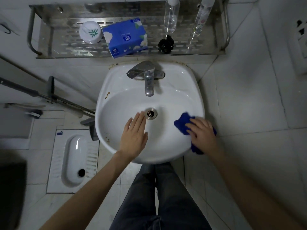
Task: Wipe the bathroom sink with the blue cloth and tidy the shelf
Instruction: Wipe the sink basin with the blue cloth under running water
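At far left, low on the floor, a squat toilet [74,161] lies beside the sink [119,100], and dark rods [44,95] slant across the wall above it. The metal shelf [69,45] runs along the wall above the sink; on it, from the left, stand a white cup [90,32], then a blue tissue pack [124,38] touching the cup and tilted toward the shelf's front edge, then a black clip [165,44] near the front edge, a clear bottle [171,15] behind it, and a thin clear bottle [200,22] further right. Below, the tap [146,75] reaches out over the basin, with the drain [150,113] under its spout. The left hand [134,136] lies flat over the basin floor, fingers straight and close together, holding nothing, fingertips just beside the drain. The right hand [203,133] presses down on the blue cloth [183,124] at the sink's right rim, fingers spread over it rather than closed round it; the cloth spills over the rim, bunched beneath the palm. Dark trousers [164,196] show below the sink.
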